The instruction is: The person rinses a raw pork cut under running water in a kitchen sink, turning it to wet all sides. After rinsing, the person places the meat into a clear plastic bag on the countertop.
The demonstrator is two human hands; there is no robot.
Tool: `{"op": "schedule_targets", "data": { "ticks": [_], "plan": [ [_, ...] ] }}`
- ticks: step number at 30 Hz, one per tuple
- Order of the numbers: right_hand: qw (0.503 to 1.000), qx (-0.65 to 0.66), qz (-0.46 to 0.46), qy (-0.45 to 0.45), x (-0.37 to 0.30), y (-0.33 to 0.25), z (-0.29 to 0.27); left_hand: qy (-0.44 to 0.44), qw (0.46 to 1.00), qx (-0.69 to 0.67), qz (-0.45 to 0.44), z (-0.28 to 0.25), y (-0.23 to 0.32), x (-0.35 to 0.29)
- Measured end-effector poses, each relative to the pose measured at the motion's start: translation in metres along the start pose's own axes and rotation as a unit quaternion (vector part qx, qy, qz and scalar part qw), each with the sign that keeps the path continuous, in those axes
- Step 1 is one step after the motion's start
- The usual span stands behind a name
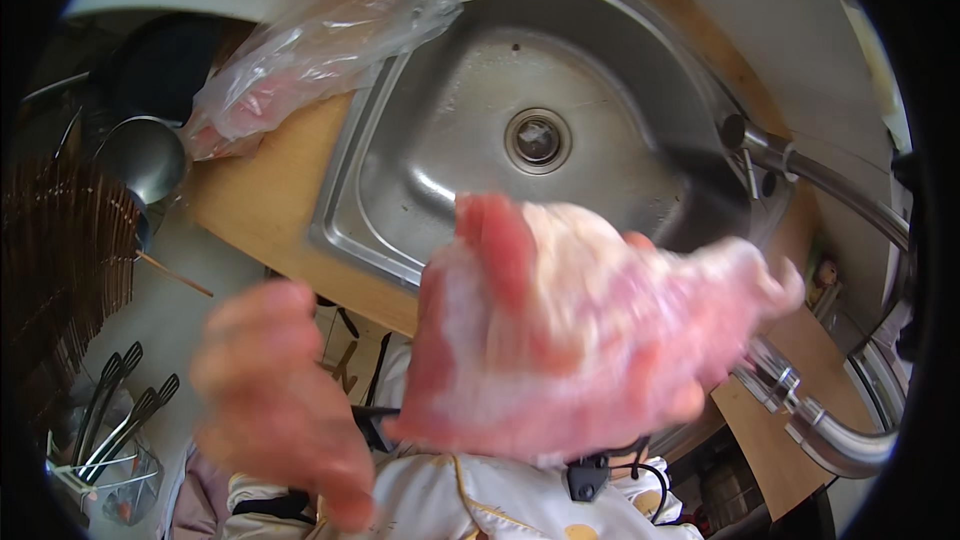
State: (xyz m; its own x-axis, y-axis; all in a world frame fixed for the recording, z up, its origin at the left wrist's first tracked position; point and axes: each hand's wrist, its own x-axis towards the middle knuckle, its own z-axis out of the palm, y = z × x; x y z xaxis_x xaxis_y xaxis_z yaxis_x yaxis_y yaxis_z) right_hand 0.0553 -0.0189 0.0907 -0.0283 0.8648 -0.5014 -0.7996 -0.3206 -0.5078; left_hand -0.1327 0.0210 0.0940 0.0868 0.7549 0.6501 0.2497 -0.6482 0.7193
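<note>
A large piece of raw meat (590,330), pink with pale fat and a redder flap at one end, is held up in front of me, over the sink's near edge. My right hand (638,240) grips it from beneath and behind; only bits of its fingers show past the meat. To the left, my left hand (275,400) is smeared by motion. Its thumb stands apart from the fingers, nothing shows in it, and a gap separates it from the meat.
Beyond the meat is a steel sink (440,80) with a drain (538,140). A clear plastic bag (300,65) with something pink inside lies on the wooden counter (265,190). A ladle (142,160) and black utensils (120,405) are left; a metal tap (845,445) is right.
</note>
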Motion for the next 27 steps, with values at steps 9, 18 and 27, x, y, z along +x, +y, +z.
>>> {"op": "schedule_targets", "data": {
  "ticks": [9, 18, 27],
  "plan": [
    [0.882, -0.3, -0.274, -0.239, 0.013, 0.019, -0.001, -0.065, 0.959, -0.117, -0.249, -0.023, -0.029, -0.015],
    [0.352, -0.689, -0.628, -0.083, 0.021, 0.006, -0.021, -0.063, 0.945, -0.143, -0.288, -0.017, -0.025, -0.017],
    [0.1, -0.688, -0.701, 0.157, 0.035, -0.007, -0.038, -0.247, 0.815, -0.322, -0.414, -0.004, -0.016, -0.038]
  ]
}}
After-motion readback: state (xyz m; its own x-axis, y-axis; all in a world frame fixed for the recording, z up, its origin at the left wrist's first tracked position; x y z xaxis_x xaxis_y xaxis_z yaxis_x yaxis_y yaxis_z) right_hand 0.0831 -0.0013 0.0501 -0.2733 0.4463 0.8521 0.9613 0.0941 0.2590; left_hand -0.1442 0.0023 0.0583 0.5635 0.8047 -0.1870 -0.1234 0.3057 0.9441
